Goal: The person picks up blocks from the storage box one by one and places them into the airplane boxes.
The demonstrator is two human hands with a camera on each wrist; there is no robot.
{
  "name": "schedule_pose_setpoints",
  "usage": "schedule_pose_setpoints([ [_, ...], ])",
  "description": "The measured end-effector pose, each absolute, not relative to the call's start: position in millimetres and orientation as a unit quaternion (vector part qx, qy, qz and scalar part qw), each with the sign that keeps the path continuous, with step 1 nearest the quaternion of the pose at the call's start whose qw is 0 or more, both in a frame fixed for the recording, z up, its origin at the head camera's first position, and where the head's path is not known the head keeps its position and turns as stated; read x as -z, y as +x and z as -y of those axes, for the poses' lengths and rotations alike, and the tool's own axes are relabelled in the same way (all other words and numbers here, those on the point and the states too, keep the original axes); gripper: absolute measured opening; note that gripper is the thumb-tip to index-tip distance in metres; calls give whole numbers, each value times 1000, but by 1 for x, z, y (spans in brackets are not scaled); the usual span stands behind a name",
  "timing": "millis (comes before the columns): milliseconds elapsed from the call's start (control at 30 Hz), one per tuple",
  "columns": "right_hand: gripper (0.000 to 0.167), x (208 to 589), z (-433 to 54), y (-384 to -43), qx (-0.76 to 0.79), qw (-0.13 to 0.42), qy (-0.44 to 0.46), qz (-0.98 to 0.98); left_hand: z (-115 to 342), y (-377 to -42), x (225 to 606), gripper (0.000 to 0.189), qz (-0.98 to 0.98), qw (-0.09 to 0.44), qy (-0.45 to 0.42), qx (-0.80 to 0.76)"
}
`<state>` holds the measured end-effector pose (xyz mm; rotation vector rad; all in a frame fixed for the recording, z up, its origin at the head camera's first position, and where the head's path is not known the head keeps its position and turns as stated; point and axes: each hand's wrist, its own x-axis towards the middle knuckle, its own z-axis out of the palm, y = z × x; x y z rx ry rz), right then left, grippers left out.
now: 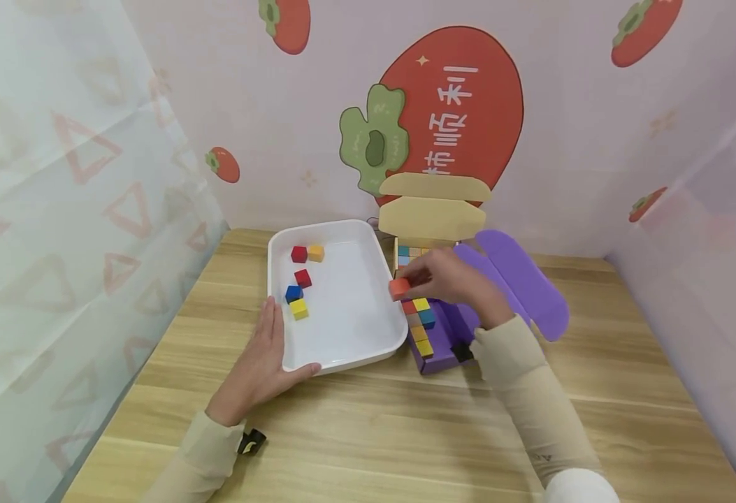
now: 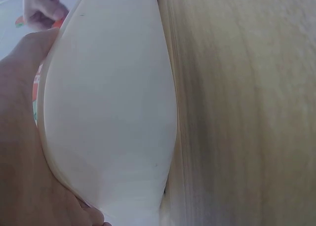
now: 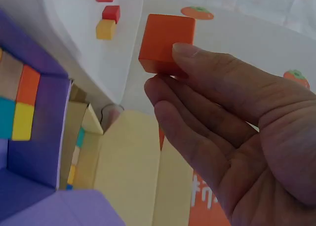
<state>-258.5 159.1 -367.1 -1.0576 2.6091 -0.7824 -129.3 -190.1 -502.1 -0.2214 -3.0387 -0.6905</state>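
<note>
Between thumb and fingers my right hand (image 1: 446,279) pinches an orange-red cube (image 3: 167,43), held up near the right rim of a white tray (image 1: 349,314). Inside the tray, toward its left side, lie several small cubes: two red, one orange, one blue (image 1: 293,293) and one yellow (image 1: 299,309). My left hand (image 1: 257,360) rests on the tray's near left corner, with the thumb along the front rim and the fingers along the left side. Below the right hand stands an open purple box (image 1: 446,335) with rows of coloured cubes (image 1: 419,334) along its left side.
Behind the purple box is a cream-coloured box whose lid (image 1: 432,218) stands up, with more cubes inside. The purple lid (image 1: 525,286) spreads out to the right. A printed backdrop (image 1: 305,126) rises behind the wooden table (image 1: 368,433).
</note>
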Motion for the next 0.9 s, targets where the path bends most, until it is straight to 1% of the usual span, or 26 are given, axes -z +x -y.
schedule_pose_setpoints([
  [100, 23, 370, -183, -249, 262, 101, -337, -899, 191, -128, 502, 141, 972, 9, -71, 223],
  [333, 18, 400, -215, -236, 245, 94, -319, -911, 190, -129, 502, 141, 971, 6, -73, 229],
  [500, 18, 421, -217, -228, 248, 111, -290, -918, 190, -129, 502, 140, 971, 9, -77, 227],
  [700, 20, 438, -213, -227, 246, 116, -254, -928, 189, -129, 502, 140, 971, 7, -74, 227],
  [900, 21, 455, -211, -227, 268, 103, -229, -930, 190, -129, 501, 141, 972, 3, -72, 226],
])
